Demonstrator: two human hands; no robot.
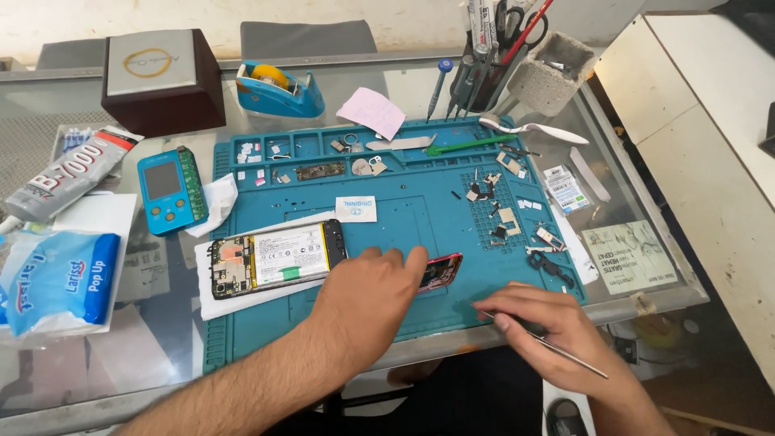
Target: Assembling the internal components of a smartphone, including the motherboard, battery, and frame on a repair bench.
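Observation:
My left hand point(373, 300) lies flat on the blue repair mat point(404, 218), fingers pressing a small red-edged phone part point(441, 272). Just left of it an opened phone point(277, 258), its battery and circuit board exposed, rests on a white sheet. My right hand point(553, 327) sits at the mat's near right edge, fingers closed on thin metal tweezers point(565, 353) that point away to the lower right. Small screws, metal shields and chips point(500, 211) are scattered over the right part of the mat.
A glue tube point(69, 179), tissue pack point(56, 278) and small blue device point(169, 190) lie left. A dark wooden box point(161, 79), tape dispenser point(278, 89) and tool holder point(492, 56) stand at the back. The glass table edge runs close to my hands.

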